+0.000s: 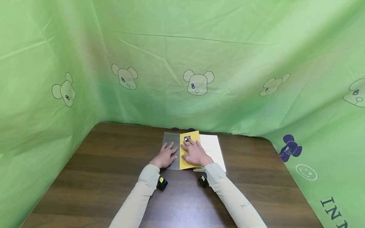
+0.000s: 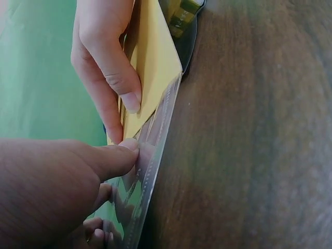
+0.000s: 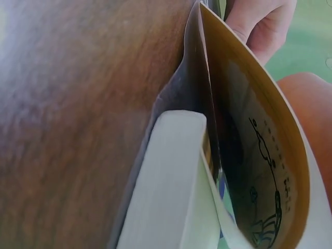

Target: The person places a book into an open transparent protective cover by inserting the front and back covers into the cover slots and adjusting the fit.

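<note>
A book lies at the far middle of the table, its white page (image 1: 212, 148) showing on the right and its thick page block (image 3: 166, 176) in the right wrist view. Its yellow cover flap (image 1: 195, 136) is turned out to the left and bows upward, with line drawings on the inner side. Beneath and beyond it spreads a clear plastic book cover (image 1: 171, 136). My left hand (image 1: 164, 157) rests on this plastic with fingers spread. On the yellow flap lies my right hand (image 1: 196, 154), fingers extended beside a small dark picture. The right fingertips are partly hidden in the right wrist view.
The brown wooden table (image 1: 108, 171) extends around the book on both sides and in front. A green printed curtain (image 1: 159, 104) hangs close behind the table's back edge and along both sides. Each wrist carries a small black camera (image 1: 162, 183).
</note>
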{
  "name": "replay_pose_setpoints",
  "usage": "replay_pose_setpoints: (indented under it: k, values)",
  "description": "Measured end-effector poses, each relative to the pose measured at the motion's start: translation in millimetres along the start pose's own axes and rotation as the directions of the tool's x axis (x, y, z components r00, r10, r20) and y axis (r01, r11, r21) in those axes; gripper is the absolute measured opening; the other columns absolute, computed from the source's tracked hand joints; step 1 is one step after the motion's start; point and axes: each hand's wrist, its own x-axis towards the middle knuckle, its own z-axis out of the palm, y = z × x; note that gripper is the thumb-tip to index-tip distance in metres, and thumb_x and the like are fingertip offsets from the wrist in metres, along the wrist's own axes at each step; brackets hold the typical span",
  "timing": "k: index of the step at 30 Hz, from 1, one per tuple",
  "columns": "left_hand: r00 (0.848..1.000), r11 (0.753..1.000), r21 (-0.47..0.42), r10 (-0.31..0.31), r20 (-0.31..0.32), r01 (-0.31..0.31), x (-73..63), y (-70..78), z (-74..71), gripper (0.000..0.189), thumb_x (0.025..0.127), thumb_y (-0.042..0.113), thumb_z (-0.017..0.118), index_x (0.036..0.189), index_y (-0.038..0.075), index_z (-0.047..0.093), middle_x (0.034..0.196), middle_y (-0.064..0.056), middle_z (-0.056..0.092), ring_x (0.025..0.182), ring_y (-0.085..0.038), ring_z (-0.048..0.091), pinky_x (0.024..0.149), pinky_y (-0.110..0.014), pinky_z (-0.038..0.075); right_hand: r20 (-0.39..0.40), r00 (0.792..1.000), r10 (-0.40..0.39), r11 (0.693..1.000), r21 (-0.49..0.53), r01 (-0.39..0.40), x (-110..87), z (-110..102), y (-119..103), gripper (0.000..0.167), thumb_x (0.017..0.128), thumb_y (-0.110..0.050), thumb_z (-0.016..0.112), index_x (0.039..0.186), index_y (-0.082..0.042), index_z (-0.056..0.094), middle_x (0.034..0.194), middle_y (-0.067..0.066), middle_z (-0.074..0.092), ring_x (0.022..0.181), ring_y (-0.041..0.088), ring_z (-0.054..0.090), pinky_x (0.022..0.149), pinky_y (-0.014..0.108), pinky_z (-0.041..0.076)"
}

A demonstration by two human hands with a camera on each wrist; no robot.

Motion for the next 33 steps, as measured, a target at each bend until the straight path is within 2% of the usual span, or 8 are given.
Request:
replay_pose_setpoints:
  k: [10, 27, 33]
  values:
    - [1.000, 1.000, -0.011, 0.016, -0.016, -0.017, -0.7, -0.8, 0.4, 0.050, 0.104, 0.018, 0.056, 0.150, 0.000, 0.047, 0.163, -0.027, 0.028, 0.151, -0.052, 0.016, 0.124, -0.060, 0.017, 0.001, 1.000, 0.003, 1.000, -0.004, -0.003, 1.2, 0, -2, 0.060, 0.096, -0.039, 0.057, 0.149, -0.012, 0.052, 0.162, 0.012, 0.038, 0.153, 0.036, 0.026, 0.125, 0.059, 0.014]
    - [1.000, 0.999, -0.034, 0.017, -0.021, -0.018, -2.0, -0.8, 1.7, 0.048, 0.105, 0.016, 0.054, 0.150, 0.002, 0.049, 0.163, -0.027, 0.028, 0.151, -0.052, 0.015, 0.124, -0.060, 0.017, -0.011, 1.000, 0.017, 1.000, -0.008, -0.017, 7.1, 4, -14, 0.060, 0.096, -0.038, 0.061, 0.148, -0.010, 0.053, 0.161, 0.012, 0.039, 0.154, 0.037, 0.024, 0.126, 0.056, 0.010]
    - [1.000, 0.999, -0.042, 0.017, -0.024, -0.018, -2.0, -2.7, 1.9, 0.048, 0.105, 0.016, 0.054, 0.150, 0.002, 0.048, 0.163, -0.026, 0.028, 0.152, -0.052, 0.015, 0.124, -0.060, 0.019, -0.043, 0.999, 0.015, 1.000, 0.010, -0.015, 9.3, 6, -16, 0.061, 0.094, -0.037, 0.061, 0.147, -0.007, 0.054, 0.160, 0.013, 0.040, 0.153, 0.037, 0.025, 0.126, 0.056, 0.012]
